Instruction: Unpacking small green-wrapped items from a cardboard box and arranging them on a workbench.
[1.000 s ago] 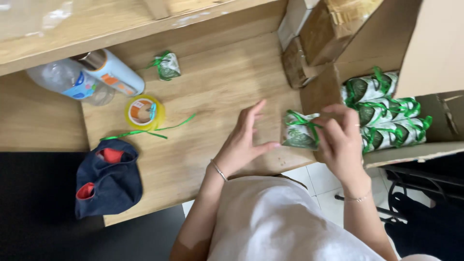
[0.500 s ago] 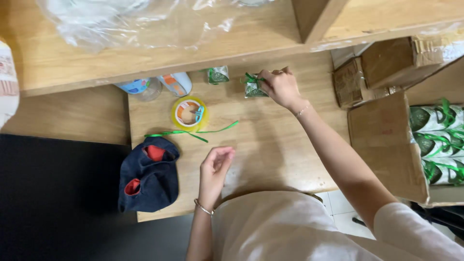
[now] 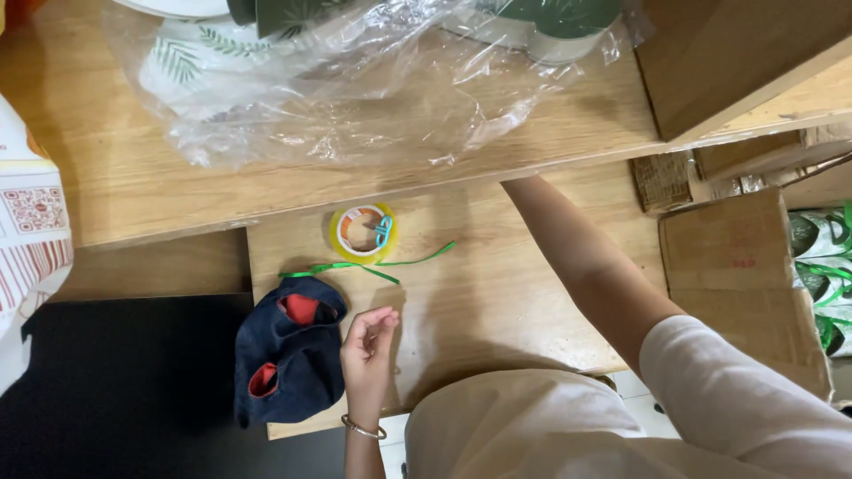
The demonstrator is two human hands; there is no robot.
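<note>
The left hand [image 3: 368, 341] rested on the wooden counter [image 3: 497, 302] with its fingers loosely curled and its grip empty, just beside a dark blue cloth pouch [image 3: 288, 359] with red lining showing through two openings. The right arm [image 3: 586, 266] stretched forward across the counter and passed under the upper shelf [image 3: 133, 177], so the right hand was hidden and its grip could not be told. Ahead of the left hand, near the back of the counter, lay a yellow tape roll [image 3: 362, 232] with a small blue clip sitting inside its core, and a green ribbon [image 3: 373, 264] trailed flat across the wood just in front of it, apart from the fingers. The ribbon looked thin, light and limp, likely to slide and curl, so it would be best pinched at one end between fingertips; the tape roll seemed stiff and light, easy to take by its rim. On the shelf above lay crumpled clear plastic wrap [image 3: 355, 89] over green-and-white leaf-printed items. To the right stood an open cardboard box [image 3: 737, 275] holding green leaf-patterned packets [image 3: 825, 266].
</note>
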